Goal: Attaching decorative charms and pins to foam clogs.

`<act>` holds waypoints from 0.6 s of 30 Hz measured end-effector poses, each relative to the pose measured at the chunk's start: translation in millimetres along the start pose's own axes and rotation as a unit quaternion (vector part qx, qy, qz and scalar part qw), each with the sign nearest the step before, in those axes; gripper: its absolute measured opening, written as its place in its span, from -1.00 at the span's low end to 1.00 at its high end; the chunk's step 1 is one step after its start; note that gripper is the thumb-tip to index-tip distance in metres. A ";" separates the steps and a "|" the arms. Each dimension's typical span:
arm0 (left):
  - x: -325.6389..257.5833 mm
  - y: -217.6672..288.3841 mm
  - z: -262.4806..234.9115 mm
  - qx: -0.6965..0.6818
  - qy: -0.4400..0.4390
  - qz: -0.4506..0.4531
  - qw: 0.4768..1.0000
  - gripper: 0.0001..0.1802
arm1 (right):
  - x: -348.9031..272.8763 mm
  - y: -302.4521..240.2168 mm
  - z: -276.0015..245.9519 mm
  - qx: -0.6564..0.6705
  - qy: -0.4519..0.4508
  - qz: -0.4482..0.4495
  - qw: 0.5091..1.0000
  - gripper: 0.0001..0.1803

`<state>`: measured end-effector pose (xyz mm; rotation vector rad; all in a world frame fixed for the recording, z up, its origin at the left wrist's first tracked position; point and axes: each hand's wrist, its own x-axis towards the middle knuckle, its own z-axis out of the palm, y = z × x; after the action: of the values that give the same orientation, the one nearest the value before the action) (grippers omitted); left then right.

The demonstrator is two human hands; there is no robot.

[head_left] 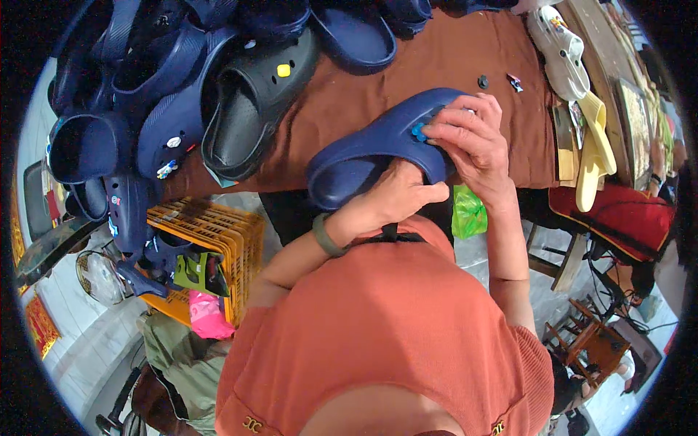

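**Clog held in both hands: orientation and hand position**

The navy clog (378, 149) is held off the brown-covered worktop (443, 58), just in front of the person's chest. Its long axis runs from lower left to upper right in the head view: the open heel end lies lower left, the toe end upper right.

The left hand (396, 196) supports the clog from beneath, about mid-length; its grip is closed around the sole edge, with the fingers partly hidden under the shoe. The right hand (472, 142) lies over the toe end, with its fingertips pressed close together on the upper, right at a small blue charm (419, 132). Whether the fingertips pinch the charm or only rest against it cannot be told.

The right hand is therefore the nearer one to the charm; the left hand is well back along the axis, toward the heel.

Two loose charms (483, 81) lie on the worktop beyond the toe. A black clog (254, 102) lies to the left.
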<state>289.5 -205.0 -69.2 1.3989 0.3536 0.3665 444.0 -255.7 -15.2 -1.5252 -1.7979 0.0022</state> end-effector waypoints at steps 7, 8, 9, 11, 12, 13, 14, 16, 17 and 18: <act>0.9 5.4 -1.3 0.015 -0.014 0.015 1.000 -0.50 | 9.9 0.4 -9.1 -0.066 -0.106 -0.032 0.992 -0.80; 0.9 6.4 -1.1 0.015 -0.015 0.015 1.000 -0.50 | 11.3 -0.4 -10.5 -0.067 -0.106 -0.031 0.992 -0.80; -0.3 7.6 -0.3 0.020 0.001 -0.002 1.000 -0.50 | 12.5 -2.0 -11.4 -0.062 -0.121 -0.029 0.990 -0.83; -0.6 6.4 0.3 0.025 0.012 -0.018 0.999 -0.50 | 12.5 -4.5 -12.3 -0.063 -0.134 -0.024 0.989 -0.86; -0.5 2.3 -0.1 0.055 0.009 -0.008 0.998 -0.49 | 11.0 -5.3 -11.5 -0.067 -0.129 -0.026 0.989 -0.87; 0.0 0.2 -0.4 0.086 0.006 0.002 0.996 -0.48 | 9.3 -5.5 -10.1 -0.072 -0.123 -0.027 0.989 -0.88; 0.2 0.6 0.2 0.085 0.001 0.003 0.996 -0.48 | 6.6 -5.3 -7.3 -0.075 -0.122 -0.024 0.989 -0.88; 0.7 1.4 0.9 -0.015 -0.003 -0.071 0.997 -0.44 | 1.0 -4.6 0.3 -0.095 -0.089 -0.032 0.991 -0.90; 0.6 3.4 -0.9 -0.020 -0.022 -0.100 0.995 -0.41 | 1.0 -4.6 4.7 -0.103 -0.064 -0.037 0.992 -0.93; 0.0 1.1 -0.9 -0.020 -0.025 -0.100 0.994 -0.41 | -0.1 -4.6 7.4 -0.105 -0.063 -0.035 0.992 -0.93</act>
<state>289.1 -204.1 -68.2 1.3183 0.4402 0.1729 436.1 -253.7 -18.4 -1.6374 -2.0034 -0.1323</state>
